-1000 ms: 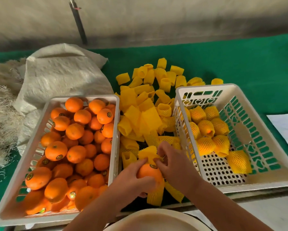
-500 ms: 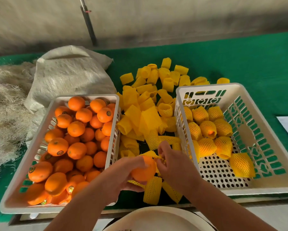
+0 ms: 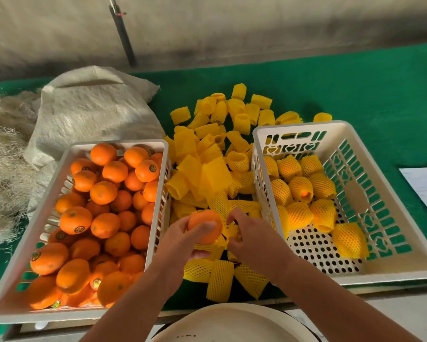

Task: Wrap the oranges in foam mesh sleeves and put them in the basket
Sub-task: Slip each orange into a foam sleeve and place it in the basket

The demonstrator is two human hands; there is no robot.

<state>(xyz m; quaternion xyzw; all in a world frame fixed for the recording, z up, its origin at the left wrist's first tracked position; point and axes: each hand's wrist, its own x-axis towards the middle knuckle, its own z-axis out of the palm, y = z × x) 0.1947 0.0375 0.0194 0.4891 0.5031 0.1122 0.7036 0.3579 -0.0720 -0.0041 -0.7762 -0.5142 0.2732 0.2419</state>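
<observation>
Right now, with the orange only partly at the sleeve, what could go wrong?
The left hand grips the orange while the right hand pinches a crumpled foam sleeve; the mesh might tear or bunch instead of opening. The orange is held above loose sleeves in the gap between the baskets, so if it slipped it could roll under them.

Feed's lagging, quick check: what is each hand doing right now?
Left hand: holding an orange, fingers curled round it.
Right hand: pinching a yellow foam sleeve beside the orange.

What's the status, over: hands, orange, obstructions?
Left hand holds bare orange. Right hand pinches foam sleeve beside it. Nothing blocking basket.
</observation>
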